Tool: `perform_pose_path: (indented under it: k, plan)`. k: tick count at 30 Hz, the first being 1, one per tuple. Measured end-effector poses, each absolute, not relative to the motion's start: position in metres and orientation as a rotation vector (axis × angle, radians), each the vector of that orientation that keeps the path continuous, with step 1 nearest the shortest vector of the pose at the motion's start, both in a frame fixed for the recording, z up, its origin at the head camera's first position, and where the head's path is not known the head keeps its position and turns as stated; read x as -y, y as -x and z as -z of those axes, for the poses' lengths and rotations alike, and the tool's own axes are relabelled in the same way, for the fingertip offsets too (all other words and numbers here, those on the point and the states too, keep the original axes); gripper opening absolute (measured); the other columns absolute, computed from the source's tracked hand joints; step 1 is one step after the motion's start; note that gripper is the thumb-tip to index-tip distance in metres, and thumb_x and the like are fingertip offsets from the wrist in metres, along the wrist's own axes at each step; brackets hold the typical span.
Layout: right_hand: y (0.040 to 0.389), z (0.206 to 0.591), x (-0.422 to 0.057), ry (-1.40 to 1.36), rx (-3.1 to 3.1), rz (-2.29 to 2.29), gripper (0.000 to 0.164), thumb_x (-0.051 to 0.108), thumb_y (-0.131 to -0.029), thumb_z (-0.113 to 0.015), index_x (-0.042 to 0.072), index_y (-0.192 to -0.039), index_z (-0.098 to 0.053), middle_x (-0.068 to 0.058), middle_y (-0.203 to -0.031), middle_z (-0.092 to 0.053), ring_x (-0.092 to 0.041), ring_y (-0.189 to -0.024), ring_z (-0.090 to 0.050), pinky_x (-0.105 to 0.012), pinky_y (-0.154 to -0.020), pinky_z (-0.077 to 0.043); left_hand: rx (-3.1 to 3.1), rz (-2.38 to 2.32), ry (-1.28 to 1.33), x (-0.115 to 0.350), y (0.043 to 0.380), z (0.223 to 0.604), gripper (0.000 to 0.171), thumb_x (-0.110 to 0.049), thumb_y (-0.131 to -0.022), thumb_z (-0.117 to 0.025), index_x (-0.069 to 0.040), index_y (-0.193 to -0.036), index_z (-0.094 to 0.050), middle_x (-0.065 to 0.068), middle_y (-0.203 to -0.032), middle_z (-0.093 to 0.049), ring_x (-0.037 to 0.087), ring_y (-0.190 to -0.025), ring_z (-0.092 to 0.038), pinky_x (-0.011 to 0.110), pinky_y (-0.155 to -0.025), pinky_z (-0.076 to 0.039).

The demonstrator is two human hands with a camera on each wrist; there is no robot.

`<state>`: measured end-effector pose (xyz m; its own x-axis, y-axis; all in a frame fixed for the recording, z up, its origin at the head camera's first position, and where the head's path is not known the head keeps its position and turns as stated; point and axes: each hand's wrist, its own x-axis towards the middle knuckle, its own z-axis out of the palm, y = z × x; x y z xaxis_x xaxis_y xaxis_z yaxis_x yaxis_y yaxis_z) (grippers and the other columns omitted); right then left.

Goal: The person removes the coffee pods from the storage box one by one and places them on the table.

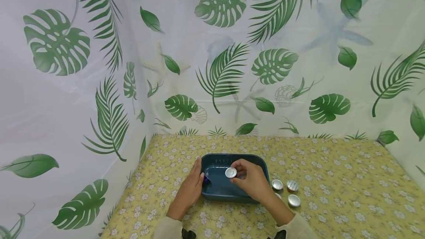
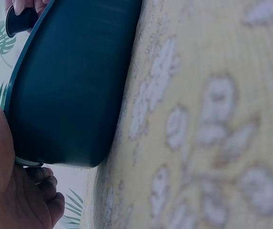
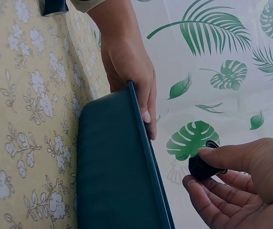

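Note:
A dark teal rectangular tray [image 1: 219,194] stands on the table. My left hand [image 1: 190,185] grips its left end, thumb over the rim and fingers along the outside. Near that thumb, a blue-purple coffee capsule [image 1: 206,180] lies in the tray, partly hidden. Above the tray, my right hand [image 1: 253,180] pinches a coffee capsule [image 1: 230,172] between thumb and fingers. Its silver lid faces up in the head view; a dark body [image 3: 202,168] shows in the right wrist view. In the left wrist view the tray's side [image 2: 74,86] fills the upper left.
Several silver-lidded capsules [image 1: 293,200] sit on the table right of the tray, one partly hidden behind my right wrist. The table wears a yellow flowered cloth [image 1: 348,180]. Behind and to the left hang white sheets [image 1: 232,121] printed with green leaves.

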<state>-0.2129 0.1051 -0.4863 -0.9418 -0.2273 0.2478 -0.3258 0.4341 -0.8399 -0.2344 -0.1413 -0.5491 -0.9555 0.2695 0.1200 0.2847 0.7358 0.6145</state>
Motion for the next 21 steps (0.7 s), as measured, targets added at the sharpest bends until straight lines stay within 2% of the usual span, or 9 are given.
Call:
perform_pose_path:
  k: [12, 21]
  plan:
    - [0.21, 0.487, -0.115, -0.363, 2.563, -1.628, 0.036, -0.003, -0.08, -0.084, 0.008, -0.11, -0.069, -0.003, -0.1, -0.072, -0.014, -0.085, -0.07, -0.025, -0.072, -0.058, 2.908, 1.053, 0.461, 0.142, 0.234, 0.549, 0.061, -0.031, -0.114, -0.03, -0.017, -0.164, 0.001, 0.002, -0.17, -0.001, 0.027, -0.154, -0.017, 0.054, -0.119, -0.026]
    - [0.206, 0.48, -0.124, -0.314, 2.564, -1.696, 0.033, -0.002, -0.083, -0.082, 0.007, -0.112, -0.068, -0.007, -0.105, -0.072, -0.018, -0.09, -0.072, -0.028, -0.071, -0.059, 2.903, 1.062, 0.471, 0.143, 0.233, 0.547, 0.06, -0.03, -0.114, -0.03, -0.015, -0.164, -0.001, 0.008, -0.171, -0.004, 0.029, -0.154, -0.016, 0.054, -0.119, -0.025]
